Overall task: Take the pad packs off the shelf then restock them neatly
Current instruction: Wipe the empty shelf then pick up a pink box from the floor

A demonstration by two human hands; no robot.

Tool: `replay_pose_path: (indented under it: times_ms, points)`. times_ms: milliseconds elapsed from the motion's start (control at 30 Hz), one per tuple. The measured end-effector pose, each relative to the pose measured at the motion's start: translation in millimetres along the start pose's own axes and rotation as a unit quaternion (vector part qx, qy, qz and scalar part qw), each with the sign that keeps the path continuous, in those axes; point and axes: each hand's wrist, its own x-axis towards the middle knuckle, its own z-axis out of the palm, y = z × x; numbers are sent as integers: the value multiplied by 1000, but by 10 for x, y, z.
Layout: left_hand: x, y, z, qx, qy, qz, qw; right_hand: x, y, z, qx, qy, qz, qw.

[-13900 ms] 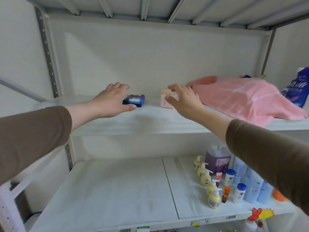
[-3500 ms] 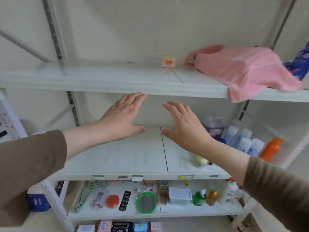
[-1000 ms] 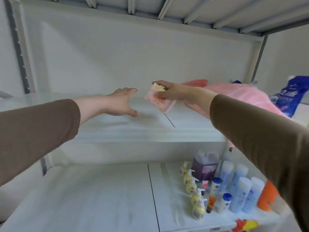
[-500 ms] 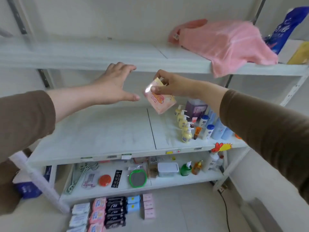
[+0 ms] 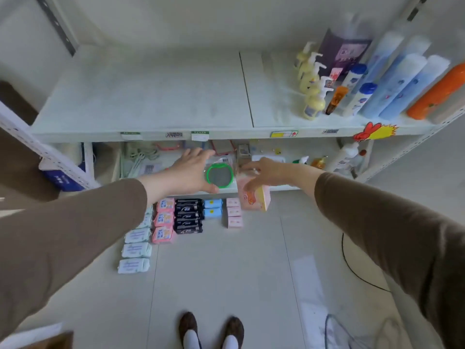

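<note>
My right hand (image 5: 270, 173) holds a small pink and yellow pad pack (image 5: 254, 196) by its top, hanging above the floor in front of the shelving. My left hand (image 5: 190, 172) is spread open beside it, holding nothing. On the floor below lie sorted columns of pad packs: pale blue-white packs (image 5: 136, 249), pink packs (image 5: 164, 220), black packs (image 5: 188, 215), two blue packs (image 5: 212, 208) and small pink packs (image 5: 234, 212). The held pack hangs just right of the small pink column.
The middle shelf (image 5: 151, 96) is bare on its left; pump bottles (image 5: 310, 79) and tall blue bottles (image 5: 400, 81) stand at its right. A green-rimmed round mirror (image 5: 219, 175) lies on the low shelf. My shoes (image 5: 210, 331) and a black cable (image 5: 352, 268) are on the floor.
The view has tipped down from the upper shelf toward the floor. My right hand has carried the pink pack down off the top shelf to just above the floor rows; my left hand followed.
</note>
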Motion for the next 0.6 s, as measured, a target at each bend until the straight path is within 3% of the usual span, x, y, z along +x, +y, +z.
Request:
replay_pose_path:
  times_ms: [200, 367, 600]
  points:
    - [478, -767, 1372, -27, -61, -22, 998, 979, 688, 1200, -25, -48, 50, 997]
    - [838, -1351, 2508, -13, -103, -26, 994, 1702, 1284, 2176, 51, -11, 89, 995]
    - [1293, -1833, 3855, -26, -108, -29, 993, 2517, 2071, 3245, 39, 39, 98, 994]
